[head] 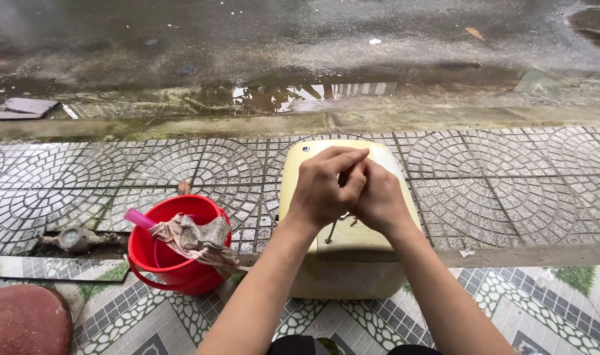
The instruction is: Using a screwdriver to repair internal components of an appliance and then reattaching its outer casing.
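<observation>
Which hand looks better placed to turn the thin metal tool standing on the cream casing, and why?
Probably the left hand: its fingers wrap over the tool's top, above the cream casing. The right hand sits partly beneath it, pressed alongside.

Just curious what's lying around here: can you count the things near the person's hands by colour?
Cream: 1, the rounded appliance casing under the left hand and right hand
Red: 2, the bucket and the round stool top
Pink: 1, the handle in the bucket
Beige: 1, the cloth on its rim
Total: 5
</observation>
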